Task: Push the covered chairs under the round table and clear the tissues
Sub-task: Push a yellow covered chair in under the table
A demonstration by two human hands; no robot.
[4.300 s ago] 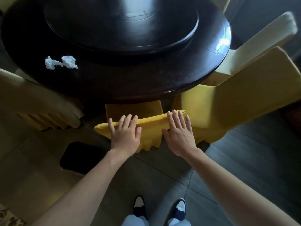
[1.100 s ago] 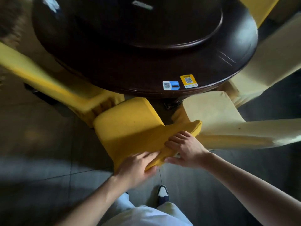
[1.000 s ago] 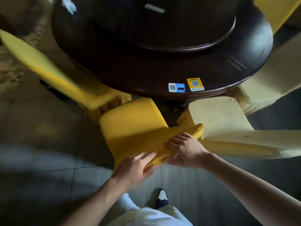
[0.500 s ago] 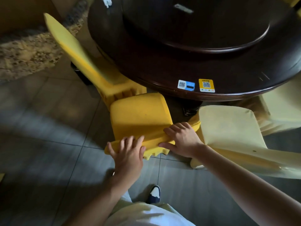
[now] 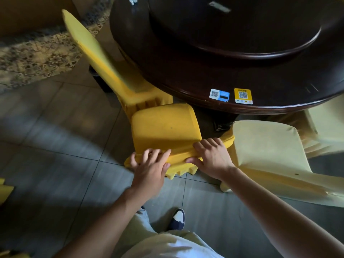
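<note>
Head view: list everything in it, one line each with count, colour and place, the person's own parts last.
Round table: one, dark brown, upper right.
Turntable: one, dark brown, on the table's centre.
QR stickers: two, one blue-and-white, one yellow, near the table's front edge.
Tissue: white, at the top edge on the table; count unclear.
Yellow covered chairs: two, one under the hands, one to its left by the table.
Pale covered chairs: two, cream, at right.
Rug: one, patterned, upper left.
Tiled floor: grey.
Shoe: one, dark and white, bottom centre.
Left hand: on the chair's backrest top.
Right hand: gripping the same backrest.
</note>
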